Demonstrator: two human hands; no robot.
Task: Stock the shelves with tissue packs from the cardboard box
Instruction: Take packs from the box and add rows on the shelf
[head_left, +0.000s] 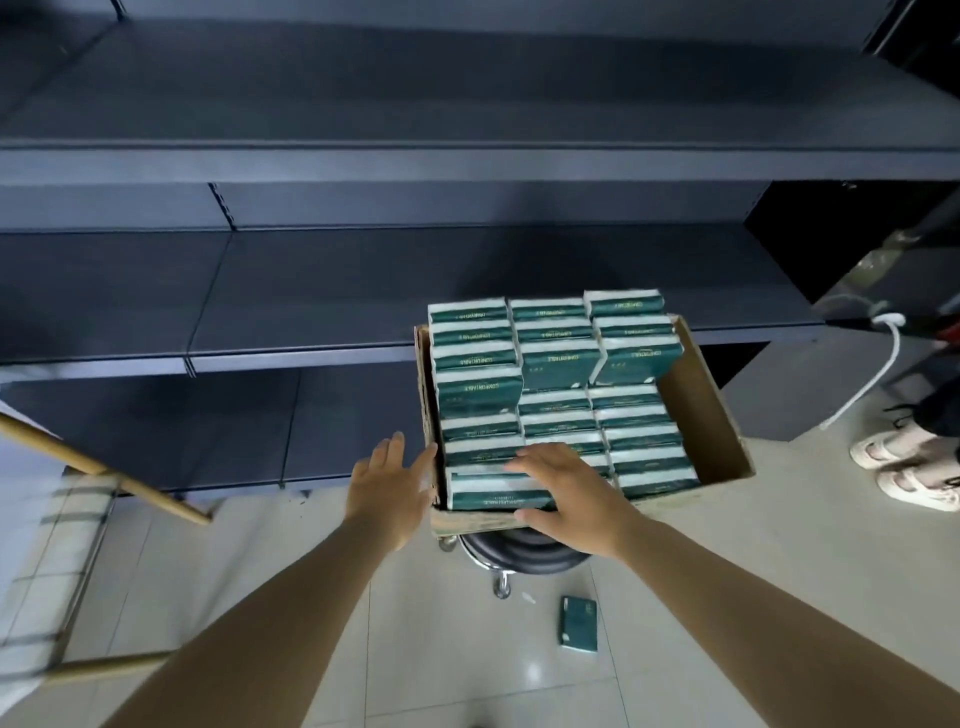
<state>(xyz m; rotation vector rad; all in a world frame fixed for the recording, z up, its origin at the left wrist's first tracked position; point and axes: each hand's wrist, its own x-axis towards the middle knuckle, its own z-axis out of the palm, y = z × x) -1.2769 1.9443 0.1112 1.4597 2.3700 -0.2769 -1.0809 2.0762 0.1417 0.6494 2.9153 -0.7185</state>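
Note:
An open cardboard box (711, 415) sits on a black round stool (524, 553) before dark shelves (311, 291). It holds several green-and-white tissue packs (558, 364) in rows. My right hand (566, 488) lies over the nearest pack (493, 493) at the box's front left corner, fingers straight on top and thumb at the box's front edge. My left hand (387, 488) is spread open beside the box's left wall, fingertips touching its corner. The shelf boards in view hold no packs.
One tissue pack (578, 623) lies on the tiled floor below the stool. Another person's sandalled feet (904, 467) stand at the right by a white cable (878, 374). A wooden-framed chair with checked fabric (67, 525) stands at the left.

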